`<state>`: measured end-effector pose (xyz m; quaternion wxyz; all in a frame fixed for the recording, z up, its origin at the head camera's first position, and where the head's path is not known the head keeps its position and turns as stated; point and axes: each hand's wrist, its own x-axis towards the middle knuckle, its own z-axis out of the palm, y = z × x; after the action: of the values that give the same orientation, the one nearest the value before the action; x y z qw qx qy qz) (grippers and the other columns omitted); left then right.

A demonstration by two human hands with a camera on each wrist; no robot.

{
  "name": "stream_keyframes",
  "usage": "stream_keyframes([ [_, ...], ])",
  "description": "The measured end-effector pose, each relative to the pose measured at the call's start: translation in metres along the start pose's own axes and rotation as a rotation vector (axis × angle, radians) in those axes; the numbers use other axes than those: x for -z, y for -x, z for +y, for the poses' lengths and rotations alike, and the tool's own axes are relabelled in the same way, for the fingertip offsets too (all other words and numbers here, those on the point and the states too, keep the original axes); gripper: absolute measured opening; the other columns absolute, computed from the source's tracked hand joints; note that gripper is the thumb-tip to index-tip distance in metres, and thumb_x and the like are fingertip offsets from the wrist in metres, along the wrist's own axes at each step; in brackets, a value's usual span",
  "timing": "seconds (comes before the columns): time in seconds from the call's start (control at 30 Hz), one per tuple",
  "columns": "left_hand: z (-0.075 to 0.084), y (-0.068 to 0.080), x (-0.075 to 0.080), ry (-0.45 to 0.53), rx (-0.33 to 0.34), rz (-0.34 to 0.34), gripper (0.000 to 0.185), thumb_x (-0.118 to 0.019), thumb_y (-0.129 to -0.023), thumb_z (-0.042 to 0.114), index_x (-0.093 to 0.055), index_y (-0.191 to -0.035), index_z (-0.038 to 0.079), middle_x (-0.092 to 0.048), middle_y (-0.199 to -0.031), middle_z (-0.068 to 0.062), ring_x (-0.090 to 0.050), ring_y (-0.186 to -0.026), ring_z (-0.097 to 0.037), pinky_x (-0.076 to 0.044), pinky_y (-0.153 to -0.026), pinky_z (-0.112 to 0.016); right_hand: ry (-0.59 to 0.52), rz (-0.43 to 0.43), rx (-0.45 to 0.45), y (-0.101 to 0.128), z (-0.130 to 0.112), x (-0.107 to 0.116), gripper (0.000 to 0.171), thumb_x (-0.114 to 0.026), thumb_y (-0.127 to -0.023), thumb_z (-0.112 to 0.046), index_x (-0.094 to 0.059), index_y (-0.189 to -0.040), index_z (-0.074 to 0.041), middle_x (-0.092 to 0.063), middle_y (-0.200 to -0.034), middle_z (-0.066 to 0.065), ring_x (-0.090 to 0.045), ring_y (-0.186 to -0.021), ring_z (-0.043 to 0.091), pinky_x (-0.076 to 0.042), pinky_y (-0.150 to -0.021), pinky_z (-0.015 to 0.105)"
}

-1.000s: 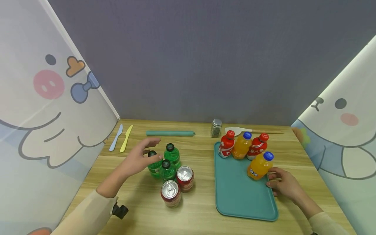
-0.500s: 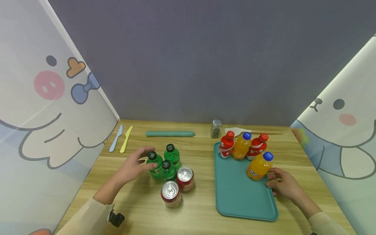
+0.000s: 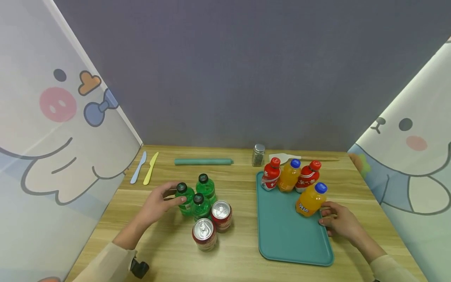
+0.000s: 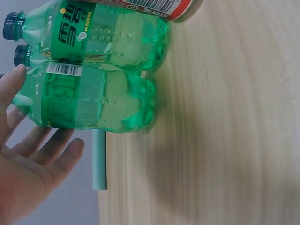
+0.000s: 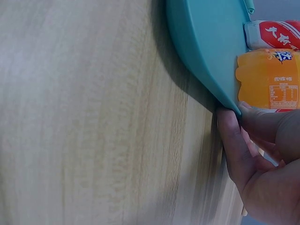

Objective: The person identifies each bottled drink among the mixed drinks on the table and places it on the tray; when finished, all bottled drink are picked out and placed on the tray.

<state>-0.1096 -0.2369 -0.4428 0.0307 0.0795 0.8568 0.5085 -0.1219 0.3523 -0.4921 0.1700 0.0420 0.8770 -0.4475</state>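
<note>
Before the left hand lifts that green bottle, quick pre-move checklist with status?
1. Left hand on the nearest green bottle: thumb and fingers touch it near the cap, not yet wrapped round in the wrist view. Not ok.
2. Bottle upright, cap on: ok.
3. Room around it: two other green bottles stand against it and two red cans are close by. Not ok.
4. Free space on the teal tray: front half bare. Ok.
5. Right hand rests at the tray's right edge beside the orange bottle; whether it steadies the tray: cannot tell.
</note>
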Motion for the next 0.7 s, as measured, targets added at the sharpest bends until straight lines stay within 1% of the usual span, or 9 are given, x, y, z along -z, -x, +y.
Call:
stream_keyframes([
  [0.17,-0.0062,-0.0008,-0.0029,-0.017,-0.026,0.054,0.045,-0.081,-0.091,0.026,-0.066,-0.132,0.013,-0.066,-0.134,-0.010,-0.060,-0.126,-0.039,-0.054,-0.097,-0.055,0.002,-0.001,-0.009,-0.0008,0.0001,-0.0006,0.062,-0.072,-0.093,-0.001,-0.041,-0.146,0.010,-0.060,-0.121,0.027,-0.065,-0.086,0.022,-0.062,-0.062,0.037],
  [0.3,-0.0083,-0.0004,-0.0048,-0.023,-0.050,0.088,0.042,-0.082,-0.090,0.025,-0.069,-0.128,0.015,-0.069,-0.129,-0.007,-0.064,-0.119,-0.033,-0.051,-0.099,-0.059,-0.004,-0.005,-0.019,-0.0009,-0.0005,-0.0011,0.063,-0.072,-0.093,-0.001,-0.040,-0.147,0.010,-0.059,-0.122,0.028,-0.066,-0.087,0.021,-0.062,-0.063,0.037],
  [0.4,-0.0091,0.0003,-0.0056,-0.030,-0.069,0.105,0.039,-0.082,-0.090,0.023,-0.070,-0.126,0.015,-0.069,-0.128,-0.006,-0.065,-0.115,-0.031,-0.052,-0.096,-0.058,-0.004,-0.006,-0.022,-0.0010,-0.0005,-0.0009,0.063,-0.072,-0.093,-0.002,-0.040,-0.147,0.009,-0.059,-0.122,0.028,-0.066,-0.087,0.021,-0.062,-0.063,0.037],
  [0.47,-0.0095,0.0007,-0.0057,-0.031,-0.077,0.117,0.038,-0.082,-0.090,0.022,-0.070,-0.126,0.016,-0.069,-0.128,-0.005,-0.065,-0.113,-0.029,-0.053,-0.094,-0.054,-0.002,-0.007,-0.021,-0.0009,-0.0005,-0.0005,0.063,-0.072,-0.093,-0.002,-0.041,-0.146,0.010,-0.059,-0.122,0.028,-0.066,-0.087,0.021,-0.062,-0.063,0.037],
  [0.57,-0.0097,0.0014,-0.0050,-0.023,-0.080,0.128,0.037,-0.082,-0.090,0.020,-0.070,-0.125,0.015,-0.069,-0.127,-0.005,-0.066,-0.111,-0.026,-0.057,-0.090,-0.044,-0.001,-0.005,-0.029,-0.0006,-0.0005,-0.0001,0.062,-0.072,-0.093,-0.002,-0.041,-0.146,0.009,-0.060,-0.122,0.027,-0.066,-0.086,0.021,-0.062,-0.064,0.037],
  [0.7,-0.0096,0.0018,-0.0025,-0.009,-0.071,0.145,0.035,-0.080,-0.091,0.019,-0.071,-0.125,0.015,-0.068,-0.128,-0.005,-0.067,-0.107,-0.020,-0.059,-0.083,-0.032,-0.005,-0.005,-0.035,-0.0006,-0.0004,0.0004,0.061,-0.072,-0.093,-0.002,-0.042,-0.145,0.009,-0.059,-0.122,0.027,-0.066,-0.086,0.021,-0.063,-0.064,0.037],
])
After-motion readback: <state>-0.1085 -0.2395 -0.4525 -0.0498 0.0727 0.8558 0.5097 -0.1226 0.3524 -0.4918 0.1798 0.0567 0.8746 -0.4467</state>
